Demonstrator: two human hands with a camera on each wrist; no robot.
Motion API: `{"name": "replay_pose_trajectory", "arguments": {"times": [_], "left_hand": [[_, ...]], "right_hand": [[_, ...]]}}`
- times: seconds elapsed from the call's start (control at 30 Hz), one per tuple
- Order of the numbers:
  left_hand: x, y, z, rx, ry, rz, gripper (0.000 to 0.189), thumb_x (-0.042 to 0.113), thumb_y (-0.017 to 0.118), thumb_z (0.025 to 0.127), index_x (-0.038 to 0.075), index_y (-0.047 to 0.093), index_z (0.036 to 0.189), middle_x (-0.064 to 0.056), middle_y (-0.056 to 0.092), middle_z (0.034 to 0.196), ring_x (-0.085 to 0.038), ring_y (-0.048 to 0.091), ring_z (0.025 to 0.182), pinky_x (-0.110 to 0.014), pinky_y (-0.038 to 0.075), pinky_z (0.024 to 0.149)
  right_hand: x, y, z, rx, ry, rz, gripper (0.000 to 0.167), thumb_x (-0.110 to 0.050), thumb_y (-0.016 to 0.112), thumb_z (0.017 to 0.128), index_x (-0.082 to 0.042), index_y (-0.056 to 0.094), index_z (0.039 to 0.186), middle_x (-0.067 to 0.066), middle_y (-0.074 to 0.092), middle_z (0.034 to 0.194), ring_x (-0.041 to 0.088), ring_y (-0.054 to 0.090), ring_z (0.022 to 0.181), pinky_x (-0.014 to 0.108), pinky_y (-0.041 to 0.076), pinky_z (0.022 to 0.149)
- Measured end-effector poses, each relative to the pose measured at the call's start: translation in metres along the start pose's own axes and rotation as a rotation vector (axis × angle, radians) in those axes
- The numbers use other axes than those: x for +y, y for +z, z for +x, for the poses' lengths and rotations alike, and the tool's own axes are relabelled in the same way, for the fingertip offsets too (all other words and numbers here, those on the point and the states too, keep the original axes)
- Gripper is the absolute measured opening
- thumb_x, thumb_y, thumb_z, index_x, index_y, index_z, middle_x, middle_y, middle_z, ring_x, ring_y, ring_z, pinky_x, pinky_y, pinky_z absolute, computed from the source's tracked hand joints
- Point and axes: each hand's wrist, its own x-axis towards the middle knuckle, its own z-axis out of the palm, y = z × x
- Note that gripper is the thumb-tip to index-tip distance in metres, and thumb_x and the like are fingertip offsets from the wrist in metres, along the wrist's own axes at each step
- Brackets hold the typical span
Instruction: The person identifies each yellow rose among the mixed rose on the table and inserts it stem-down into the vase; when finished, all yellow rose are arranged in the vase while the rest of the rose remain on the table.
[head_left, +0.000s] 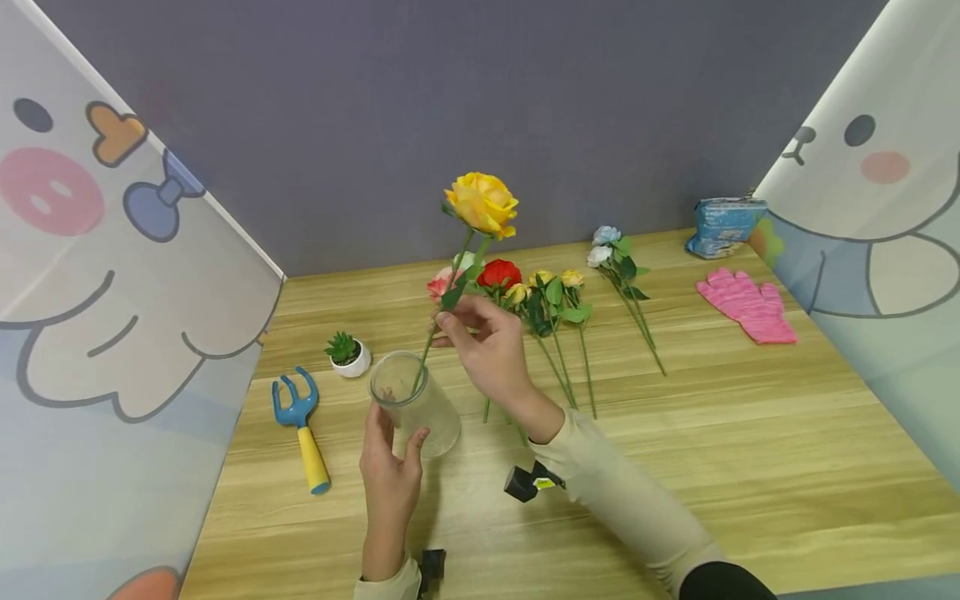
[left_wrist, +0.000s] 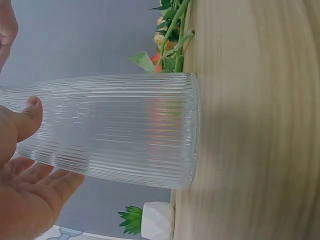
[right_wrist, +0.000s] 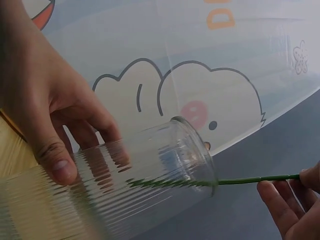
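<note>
My right hand (head_left: 491, 346) pinches the green stem of a yellow rose (head_left: 482, 205), its bloom up above the hand. The lower stem (right_wrist: 255, 179) passes through the mouth of a clear ribbed glass vase (head_left: 438, 421), its end inside the glass in the right wrist view. Around the vase's side my left hand (head_left: 392, 467) curls, thumb on one side and fingers on the other. In the left wrist view the vase (left_wrist: 115, 130) stands with its base on the wooden table.
Behind the right hand lie a red rose (head_left: 499, 273), a pink flower (head_left: 442, 285) and small yellow roses (head_left: 572, 278). Blue and white flowers (head_left: 600, 255), a pink glove (head_left: 746, 307) and a blue pouch (head_left: 725, 225) lie right. Left are a potted succulent (head_left: 349, 355) and a hand fork (head_left: 307, 442).
</note>
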Motion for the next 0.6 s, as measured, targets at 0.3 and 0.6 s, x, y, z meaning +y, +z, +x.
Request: {"name": "replay_pose_trajectory", "arguments": {"times": [0.3,0.6], "left_hand": [[-0.0009,0.0005,0.0002,0.007,-0.004,-0.019,0.081,-0.014,0.076,0.084,-0.009,0.035,0.153,-0.033,0.047,0.149,-0.056,0.050,0.132,-0.051,0.046,0.107],[-0.0014,0.0006,-0.0002,0.006,-0.001,-0.020,0.080,-0.015,0.076,0.083,-0.010,0.035,0.152,-0.033,0.046,0.150,-0.055,0.049,0.134,-0.019,0.039,0.113]], "right_hand": [[0.0049,0.0047,-0.0037,-0.055,0.022,-0.101,0.007,0.016,0.061,0.094,0.022,0.063,0.098,0.037,0.067,0.093,0.053,0.070,0.086,0.039,0.067,0.072],[0.0074,0.0062,-0.0052,-0.056,0.051,-0.128,0.008,0.013,0.063,0.094,0.019,0.066,0.099,0.034,0.070,0.092,0.051,0.071,0.083,0.038,0.067,0.073]]}}
